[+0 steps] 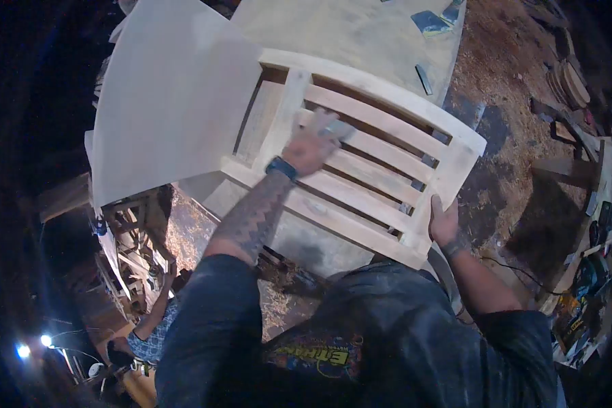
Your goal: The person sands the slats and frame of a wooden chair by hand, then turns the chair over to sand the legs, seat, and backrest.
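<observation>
Wooden slatted frame [377,178], slats slanting down-right, left hand [313,146] atop

Tight slots, open floor right
Gaps between the slats of the wooden frame [377,175] are narrow; the left hand [311,148] covers the upper ones, the right hand [442,224] its corner. A pale board [170,95] blocks the left; sawdust floor [503,75] lies open.
</observation>
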The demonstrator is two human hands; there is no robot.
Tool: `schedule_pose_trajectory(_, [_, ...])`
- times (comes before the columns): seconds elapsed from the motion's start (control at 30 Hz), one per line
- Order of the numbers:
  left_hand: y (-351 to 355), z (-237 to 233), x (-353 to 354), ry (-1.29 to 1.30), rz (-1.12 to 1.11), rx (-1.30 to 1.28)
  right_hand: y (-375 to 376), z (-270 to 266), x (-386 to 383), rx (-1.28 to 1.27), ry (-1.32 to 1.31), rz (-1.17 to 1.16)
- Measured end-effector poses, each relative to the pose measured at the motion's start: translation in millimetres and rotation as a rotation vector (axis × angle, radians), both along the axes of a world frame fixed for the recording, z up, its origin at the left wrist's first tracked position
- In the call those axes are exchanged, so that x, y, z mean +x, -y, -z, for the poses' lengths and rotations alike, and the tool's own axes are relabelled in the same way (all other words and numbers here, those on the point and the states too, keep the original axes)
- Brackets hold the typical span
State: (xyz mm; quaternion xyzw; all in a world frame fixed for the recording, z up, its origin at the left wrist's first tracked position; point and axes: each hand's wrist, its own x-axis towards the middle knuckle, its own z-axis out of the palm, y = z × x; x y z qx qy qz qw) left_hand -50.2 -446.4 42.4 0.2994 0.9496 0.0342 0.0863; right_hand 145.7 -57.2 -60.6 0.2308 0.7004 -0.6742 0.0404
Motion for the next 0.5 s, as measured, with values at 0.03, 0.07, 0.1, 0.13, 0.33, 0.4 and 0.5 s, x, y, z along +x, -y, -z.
schedule_pose_trajectory(0.03, [-18.0, -22.7, 9.2, 0.027, -0.003, -0.024, 2.0, 3.6, -3.0, 0.025, -0.010, -0.007])
schedule_pose_trajectory(0.07, [-10.2, -16.8, -0.1, 0.105, -0.013, 0.113, 0.2, 6.9, -0.7, 0.056, -0.012, -0.013])
schedule_pose_trajectory(0.1, [6.6, -6.9, -16.8, 0.187, -0.025, 0.254, -3.7, 6.9, 2.9, 0.089, -0.010, -0.023])
schedule_pose_trajectory(0.13, [20.3, -0.3, -30.1, 0.269, -0.038, 0.394, -6.4, 4.0, 3.6, 0.102, 0.005, -0.027])
schedule_pose_trajectory(0.33, [-6.1, -24.7, -1.5, 0.048, -0.081, 0.118, 1.8, -1.2, -1.7, 0.038, 0.020, 0.006])
schedule_pose_trajectory(0.4, [21.4, -9.1, -35.1, 0.241, -0.037, 0.333, -0.2, -16.1, -0.4, 0.158, 0.073, -0.042])
schedule_pose_trajectory(0.5, [-2.1, -11.8, 0.8, 0.087, -0.064, 0.151, 0.4, -3.9, -0.3, 0.065, -0.009, -0.005])
